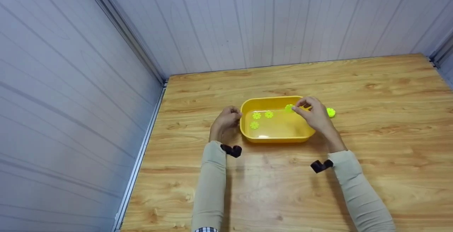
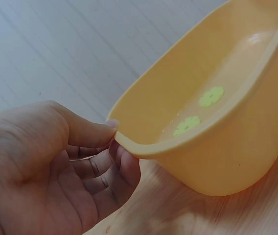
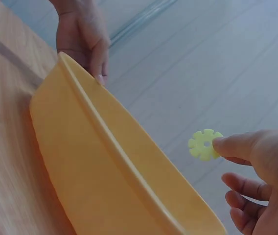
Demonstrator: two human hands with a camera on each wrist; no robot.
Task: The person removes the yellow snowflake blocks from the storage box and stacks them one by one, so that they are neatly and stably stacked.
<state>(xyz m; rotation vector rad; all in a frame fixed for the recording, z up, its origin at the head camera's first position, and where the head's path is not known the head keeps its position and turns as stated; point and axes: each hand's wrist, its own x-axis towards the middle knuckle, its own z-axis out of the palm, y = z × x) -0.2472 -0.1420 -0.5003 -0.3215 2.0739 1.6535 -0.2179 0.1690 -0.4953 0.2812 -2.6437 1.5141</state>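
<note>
A yellow plastic basin [image 1: 272, 140] stands on the wooden table. My left hand [image 1: 227, 119] pinches its left rim between thumb and fingers, as the left wrist view shows close up. Over the basin's right part, my right hand [image 1: 315, 114] holds a flat, notched yellow-green disc [image 3: 201, 145] with a small centre hole, gripped at its edge by thumb and finger. On the basin floor at the left lie three similar discs, among them one disc [image 1: 254, 125] nearest the front. Another disc [image 1: 331, 112] rests on the table just right of the basin, behind my right hand.
The wooden table [image 1: 276, 193] reaches back to a pale panelled wall [image 1: 254, 23]. A second panelled wall [image 1: 70, 101] runs along the left side. Black wrist cameras [image 1: 231, 150] are strapped at both sleeve cuffs.
</note>
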